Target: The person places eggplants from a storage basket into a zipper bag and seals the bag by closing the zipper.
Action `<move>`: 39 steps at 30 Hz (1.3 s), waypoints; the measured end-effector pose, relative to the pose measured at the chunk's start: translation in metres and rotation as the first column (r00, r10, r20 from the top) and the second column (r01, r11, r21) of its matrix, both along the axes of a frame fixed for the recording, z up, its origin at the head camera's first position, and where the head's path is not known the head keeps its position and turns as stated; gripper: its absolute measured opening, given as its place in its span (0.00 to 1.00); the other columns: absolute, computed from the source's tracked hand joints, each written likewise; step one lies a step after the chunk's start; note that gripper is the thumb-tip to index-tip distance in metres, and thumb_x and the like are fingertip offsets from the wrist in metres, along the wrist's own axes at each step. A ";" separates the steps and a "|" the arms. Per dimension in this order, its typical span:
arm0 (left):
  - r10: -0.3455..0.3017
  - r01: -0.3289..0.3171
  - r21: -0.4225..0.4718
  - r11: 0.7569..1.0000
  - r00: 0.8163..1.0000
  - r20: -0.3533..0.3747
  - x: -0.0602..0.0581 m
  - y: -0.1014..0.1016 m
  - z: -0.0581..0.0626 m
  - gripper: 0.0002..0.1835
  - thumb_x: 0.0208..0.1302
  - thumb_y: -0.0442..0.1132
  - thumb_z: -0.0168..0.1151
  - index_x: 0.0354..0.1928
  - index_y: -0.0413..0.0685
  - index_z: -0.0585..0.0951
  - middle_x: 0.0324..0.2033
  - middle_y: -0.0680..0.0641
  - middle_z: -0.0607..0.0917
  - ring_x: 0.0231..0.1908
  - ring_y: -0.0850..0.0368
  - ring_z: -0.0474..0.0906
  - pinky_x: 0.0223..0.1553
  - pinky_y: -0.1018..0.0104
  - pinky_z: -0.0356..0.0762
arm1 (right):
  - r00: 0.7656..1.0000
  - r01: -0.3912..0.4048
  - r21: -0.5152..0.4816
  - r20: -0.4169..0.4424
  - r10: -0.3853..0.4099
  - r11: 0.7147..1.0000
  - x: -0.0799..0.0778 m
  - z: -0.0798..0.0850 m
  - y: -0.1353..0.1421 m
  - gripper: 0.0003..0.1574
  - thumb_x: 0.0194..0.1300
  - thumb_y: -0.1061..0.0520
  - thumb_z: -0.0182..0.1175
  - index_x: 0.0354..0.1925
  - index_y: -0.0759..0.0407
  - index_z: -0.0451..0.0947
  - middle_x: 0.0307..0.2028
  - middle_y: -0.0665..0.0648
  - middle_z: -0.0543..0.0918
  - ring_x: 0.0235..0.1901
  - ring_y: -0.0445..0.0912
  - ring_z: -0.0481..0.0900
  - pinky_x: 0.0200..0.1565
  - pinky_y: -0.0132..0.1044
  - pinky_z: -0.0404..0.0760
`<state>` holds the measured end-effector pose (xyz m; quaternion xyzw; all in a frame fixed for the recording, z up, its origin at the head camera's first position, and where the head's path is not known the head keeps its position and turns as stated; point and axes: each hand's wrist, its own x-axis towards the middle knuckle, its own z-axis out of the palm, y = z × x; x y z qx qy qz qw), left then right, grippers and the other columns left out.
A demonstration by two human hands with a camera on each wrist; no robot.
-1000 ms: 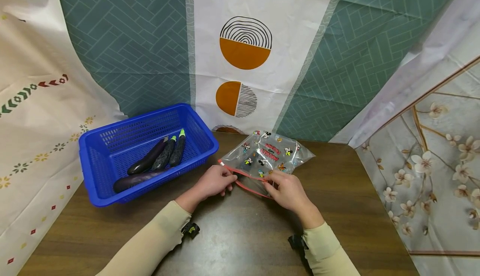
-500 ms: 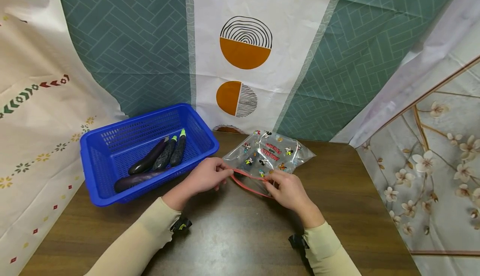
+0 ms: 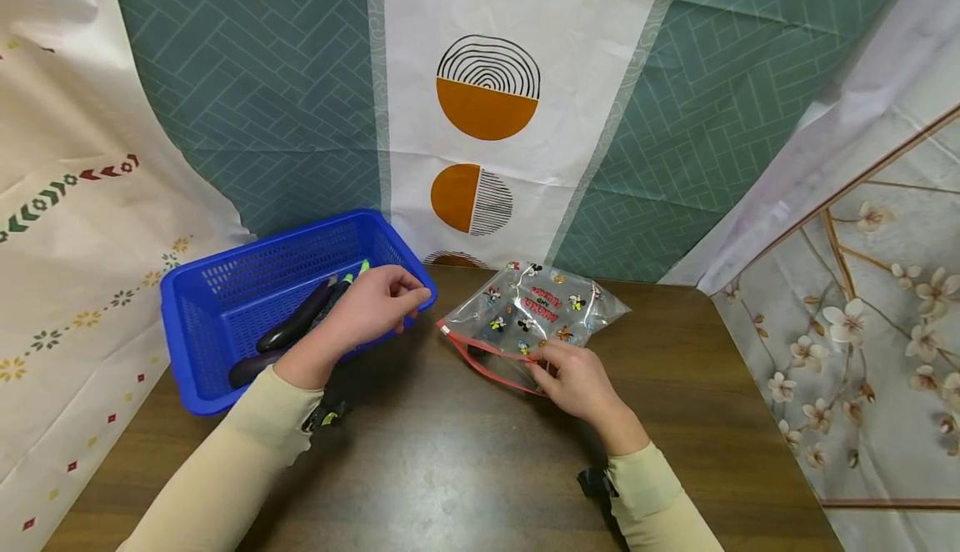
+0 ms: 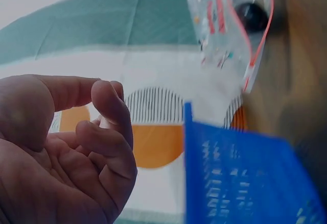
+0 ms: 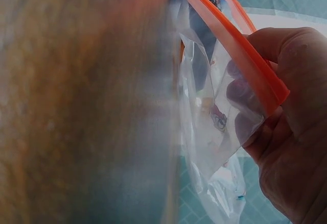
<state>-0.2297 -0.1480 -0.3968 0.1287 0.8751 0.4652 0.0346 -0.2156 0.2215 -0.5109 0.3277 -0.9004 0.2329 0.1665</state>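
My left hand [image 3: 367,310] is above the front right rim of the blue plastic basket [image 3: 174,343]. Its fingers are loosely curled with nothing between them, as the left wrist view shows. My right hand [image 3: 576,378] pinches the red zip edge of a clear zip bag [image 3: 540,306] printed with cartoon figures. The bag lies on the table, its mouth parted, and a dark rounded object [image 4: 251,17] is inside. Glossy dark eggplants [image 3: 288,327] lie in the basket. Dark vegetables with green tips [image 3: 363,268], probably cucumbers, are partly hidden behind the left hand.
The brown wooden table [image 3: 442,469] runs up to a green and white patterned cloth [image 3: 480,135] at the back. A cream cloth [image 3: 90,243] hangs at the left. A flower-print panel [image 3: 847,327] stands at the right.
My left hand has let go of the bag's zip corner and moved left and up to the basket. My right hand has kept its hold on the bag.
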 end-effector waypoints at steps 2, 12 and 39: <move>0.020 -0.020 -0.012 1.000 1.000 -0.003 -0.003 -0.008 0.006 0.14 0.82 0.45 0.67 0.50 0.38 0.87 0.29 0.44 0.88 0.27 0.48 0.84 0.35 0.56 0.83 | 1.000 -0.001 0.000 -0.001 0.001 1.000 0.000 0.000 0.000 0.03 0.73 0.56 0.73 0.42 0.53 0.92 0.32 0.43 0.83 0.27 0.36 0.75 0.29 0.35 0.74; 0.105 -0.108 -0.104 0.989 0.994 -0.031 -0.022 -0.040 0.024 0.19 0.83 0.47 0.65 0.59 0.36 0.84 0.31 0.43 0.87 0.32 0.48 0.86 0.38 0.56 0.79 | 1.000 -0.004 0.000 -0.016 0.004 1.000 0.001 0.000 0.001 0.02 0.73 0.56 0.73 0.42 0.51 0.92 0.32 0.43 0.83 0.27 0.36 0.74 0.28 0.35 0.74; 0.144 -0.131 -0.436 0.890 0.990 -0.002 -0.055 -0.103 0.016 0.29 0.82 0.54 0.62 0.62 0.30 0.81 0.46 0.35 0.89 0.45 0.39 0.86 0.59 0.31 0.81 | 0.999 -0.011 -0.004 -0.053 0.010 1.000 0.000 -0.001 0.002 0.02 0.70 0.57 0.77 0.39 0.51 0.91 0.31 0.43 0.82 0.27 0.36 0.75 0.28 0.34 0.74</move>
